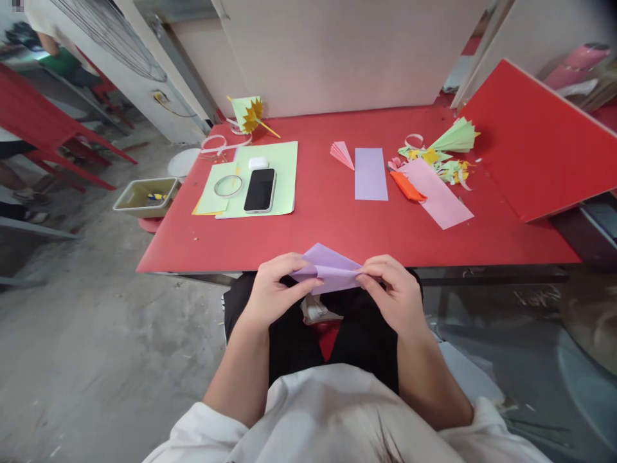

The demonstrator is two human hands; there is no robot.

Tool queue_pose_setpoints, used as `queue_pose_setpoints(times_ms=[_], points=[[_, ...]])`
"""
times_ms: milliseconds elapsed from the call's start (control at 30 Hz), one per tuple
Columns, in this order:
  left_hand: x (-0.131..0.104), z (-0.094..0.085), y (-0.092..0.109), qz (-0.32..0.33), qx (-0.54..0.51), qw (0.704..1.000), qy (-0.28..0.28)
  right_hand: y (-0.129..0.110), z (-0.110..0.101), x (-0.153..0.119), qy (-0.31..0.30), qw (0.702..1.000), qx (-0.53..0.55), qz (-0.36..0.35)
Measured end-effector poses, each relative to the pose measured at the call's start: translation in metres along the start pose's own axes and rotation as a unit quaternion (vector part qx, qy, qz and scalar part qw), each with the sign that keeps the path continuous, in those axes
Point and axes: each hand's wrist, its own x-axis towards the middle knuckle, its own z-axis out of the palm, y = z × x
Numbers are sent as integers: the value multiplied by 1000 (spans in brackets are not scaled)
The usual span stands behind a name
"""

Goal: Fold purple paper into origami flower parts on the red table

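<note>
A folded piece of purple paper [332, 270] is held over my lap, at the front edge of the red table [318, 228]. My left hand [279, 286] pinches its left side between thumb and fingers. At its right corner, my right hand [393, 289] has it pinched the same way. Beyond my hands lie a flat purple paper strip [371, 174], a small pleated pink paper fan [342, 154], an orange cutter [407, 186] and a pink paper strip [441, 196].
At the table's left are green sheets [284, 180] with a phone [260, 190], a white case [258, 163] and a tape roll [228, 186]. Paper scraps [453, 170] and a red board [544, 141] are at right. A bin [144, 199] stands left; a person is beyond.
</note>
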Motion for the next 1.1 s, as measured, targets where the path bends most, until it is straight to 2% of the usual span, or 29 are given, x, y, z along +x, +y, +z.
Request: queue_pose_setpoints(times_ms=[133, 300, 433, 600, 767, 967, 1100], points=[[-2, 5, -2, -39, 11, 999, 19, 1, 1, 1, -16, 999, 22, 43], [-5, 12, -3, -126, -28, 990, 53, 5, 2, 0, 46, 983, 101, 149], [-2, 9, 0, -152, -73, 986, -3, 8, 2, -1, 36, 988, 63, 138], [5, 7, 1, -150, -3, 987, -62, 9, 3, -1, 8, 992, 21, 126], [5, 13, -4, -181, 4, 981, -65, 11, -2, 0, -4, 983, 73, 171], [2, 12, -9, -196, -5, 979, -65, 13, -10, 0, 17, 982, 77, 171], [5, 9, -4, -191, 30, 970, -146, 13, -8, -1, -8, 986, 35, 160]])
